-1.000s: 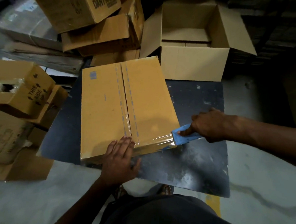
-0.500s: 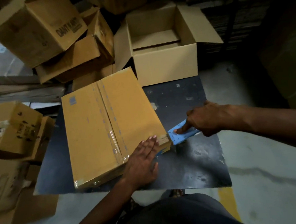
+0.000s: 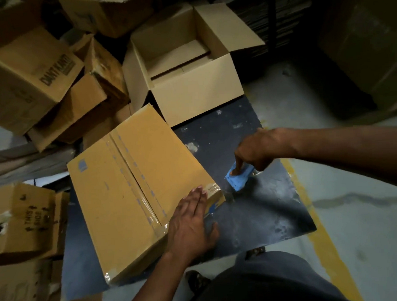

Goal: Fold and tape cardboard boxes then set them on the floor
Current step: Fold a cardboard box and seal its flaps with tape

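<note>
Head view shows your left hand flat, fingers straight, pressing the taped box at its near corner on the dark board. Just beyond it, your right hand grips the blue tape dispenser. The centre seam looks sealed; setting the box on the floor remains.

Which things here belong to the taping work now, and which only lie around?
In use:
- taped box, left hand pressing its near edge
- blue tape dispenser, held by right hand
- dark table

Lying about:
- open empty box
- DANT KANT box
- THIS SIDE UP box
</note>
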